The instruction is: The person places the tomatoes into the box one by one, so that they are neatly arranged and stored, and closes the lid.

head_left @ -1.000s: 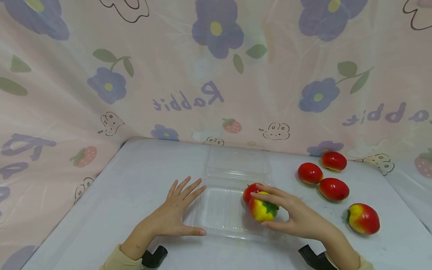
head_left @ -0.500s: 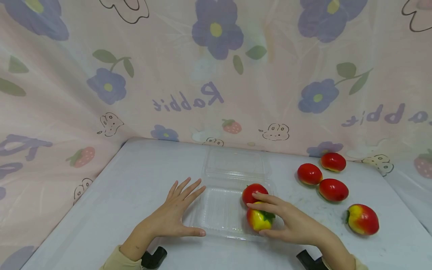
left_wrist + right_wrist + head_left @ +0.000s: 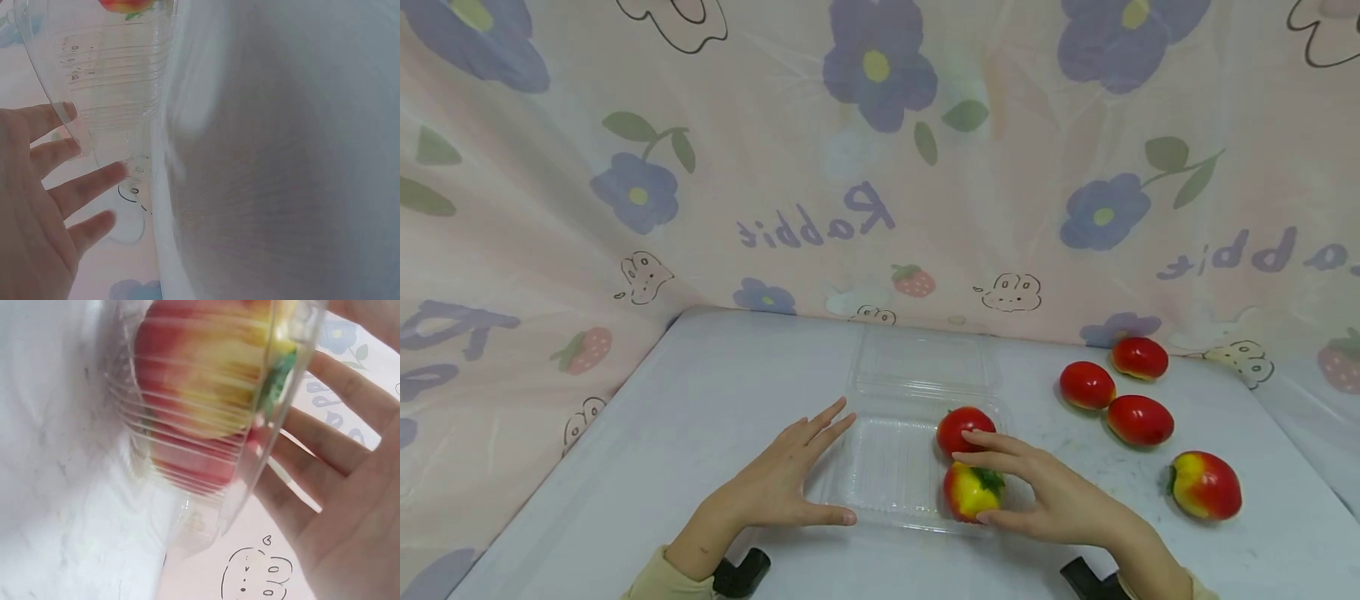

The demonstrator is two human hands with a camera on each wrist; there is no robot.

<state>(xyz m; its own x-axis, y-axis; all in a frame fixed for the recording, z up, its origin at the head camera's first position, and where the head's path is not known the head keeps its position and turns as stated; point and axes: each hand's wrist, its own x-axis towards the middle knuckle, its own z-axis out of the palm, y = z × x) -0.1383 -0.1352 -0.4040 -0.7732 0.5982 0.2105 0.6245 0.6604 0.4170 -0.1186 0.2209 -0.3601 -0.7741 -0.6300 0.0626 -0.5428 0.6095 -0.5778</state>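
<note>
item: yellow fruit (image 3: 967, 497), located inside the clear box (image 3: 883, 467), at the near right corner. a red fruit (image 3: 957, 427) sits just beyond it; contact between the two cannot be confirmed.

right hand (image 3: 1060, 496): fingers reach over the box's right side, thumb at the near side of the yellow fruit, fingertips at its far side. whether they grasp it or are released, i cannot tell. left hand (image 3: 778, 479): released, fingers spread, beside the box's left wall, holding nothing; contact with the wall is unclear.

handling, as judged: the yellow fruit looks like a glossy imitation, probably light, stiff and rather slippery, not easily bruised. best hold is across its widest part, thumb opposite fingers, clear of the leaves (image 3: 992, 481). the box appears thin and flexible; steady it by the side walls, without squeezing.

orientation: leafy end points up and towards the right hand, the yellow fruit tilted. body roundish; no marked long axis, the leaf-to-base line slanting down leftwards.
</note>
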